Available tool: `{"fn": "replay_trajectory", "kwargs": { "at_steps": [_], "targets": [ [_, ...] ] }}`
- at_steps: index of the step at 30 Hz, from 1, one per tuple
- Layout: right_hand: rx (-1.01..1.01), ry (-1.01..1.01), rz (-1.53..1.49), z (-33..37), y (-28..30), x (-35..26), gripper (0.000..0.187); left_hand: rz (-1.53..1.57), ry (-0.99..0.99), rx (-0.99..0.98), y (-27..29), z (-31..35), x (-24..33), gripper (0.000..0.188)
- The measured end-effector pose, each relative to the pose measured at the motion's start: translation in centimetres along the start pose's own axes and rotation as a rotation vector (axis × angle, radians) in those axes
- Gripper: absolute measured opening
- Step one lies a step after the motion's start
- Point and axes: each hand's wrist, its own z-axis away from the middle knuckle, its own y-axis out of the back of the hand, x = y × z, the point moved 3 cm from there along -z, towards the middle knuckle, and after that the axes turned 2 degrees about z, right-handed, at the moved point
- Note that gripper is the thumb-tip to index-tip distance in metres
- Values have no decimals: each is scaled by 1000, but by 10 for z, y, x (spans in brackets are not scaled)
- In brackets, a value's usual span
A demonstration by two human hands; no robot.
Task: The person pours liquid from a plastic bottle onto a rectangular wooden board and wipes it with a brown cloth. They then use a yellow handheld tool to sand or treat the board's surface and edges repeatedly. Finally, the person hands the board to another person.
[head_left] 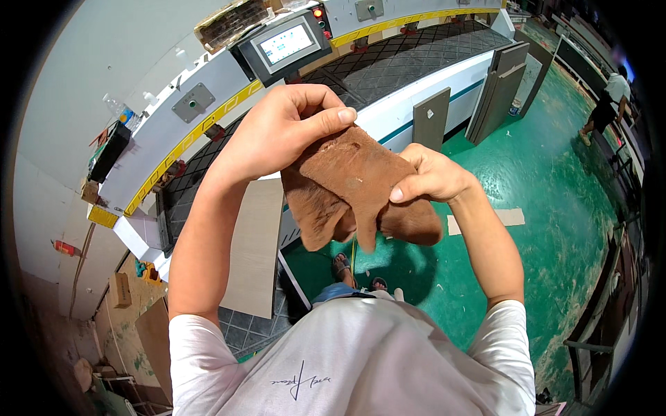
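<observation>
A green floor (548,180) spreads under us, and a long white machine (159,132) curves along the far side and the left, edged with a yellow strip (208,123). Facing it is a person in a pale grey top (333,353) with white sleeves. Tall boards (496,93) stand on end toward the right, and one more board (430,118) stands by the machine's white side; a wide one (253,256) shows just inside the left forearm. Well off to the right is another person (614,100) in a light top.

The brown cloth (350,173) is up in the air in front of the wearer's chest, clear of the machine and above the sandals (341,267). Its long axis slants across the body, high at the left and lower at the right; from that slope, loose flaps droop toward the floor, their rounded ends pointing down. The left hand (288,128) pinches the upper corner, thumb pressed on top and fingers curled behind. The right hand (440,177), lower, clasps the right side, thumb on the front and pointing left; its fingertips are hidden.

Smaller things: a lit screen (286,45) on the machine, a pale scrap (487,220) on the floor, a clear bottle (119,111) and a glowing red lamp (318,12).
</observation>
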Motion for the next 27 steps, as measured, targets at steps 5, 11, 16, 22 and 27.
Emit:
{"fn": "replay_trajectory", "kwargs": {
  "at_steps": [5, 11, 16, 22, 27],
  "targets": [
    [51, -4, -238, -5, -2, 16, 41, 32, 2, 34, 3, -2, -2, 30],
    [53, 10, -431, -10, -11, 18, 47, -21, -9, 96, 8, -3, -8, 33],
    [0, 59, -360, -13, -13, 11, 53, -13, 5, 131, 12, -6, -13, 35],
    [19, 59, -327, -19, -9, 5, 55, 11, 8, 141, 16, -7, -21, 36],
    [50, 98, -411, -25, -19, 0, 55, -1, 33, 171, 17, -4, -25, 35]
  ]
}}
